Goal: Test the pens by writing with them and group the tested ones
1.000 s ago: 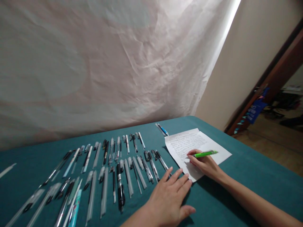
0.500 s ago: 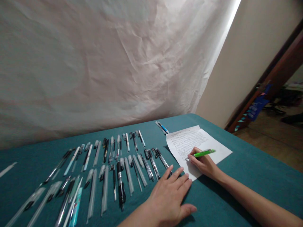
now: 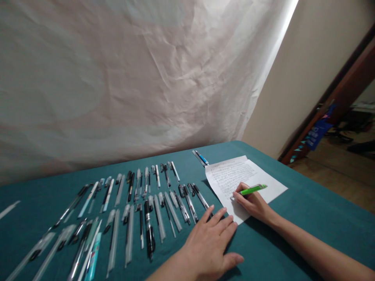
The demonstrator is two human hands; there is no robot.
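Observation:
My right hand (image 3: 252,203) is closed around a green pen (image 3: 253,189), its lower end by the written lines on a white sheet of paper (image 3: 272,183). Small dark handwriting covers the upper and left part of the sheet. The pen's tip is too small to make out. Flat on the table, fingers spread, lies my left hand (image 3: 212,238); its fingertips reach the lower left edge of the paper. Just beyond those fingers is a clear-barrelled black pen (image 3: 202,197), its near end partly hidden by the hand.
Rows of pens, caps and clear barrels, among them a thick black pen (image 3: 149,230) and a turquoise pen (image 3: 93,257), cover the left of the green tablecloth (image 3: 307,207). A blue pen (image 3: 202,157) lies behind the paper. A pale sheet (image 3: 146,78) hangs behind the table.
My right hand and the green pen have shifted very slightly to the right over the paper. The left hand stays in place.

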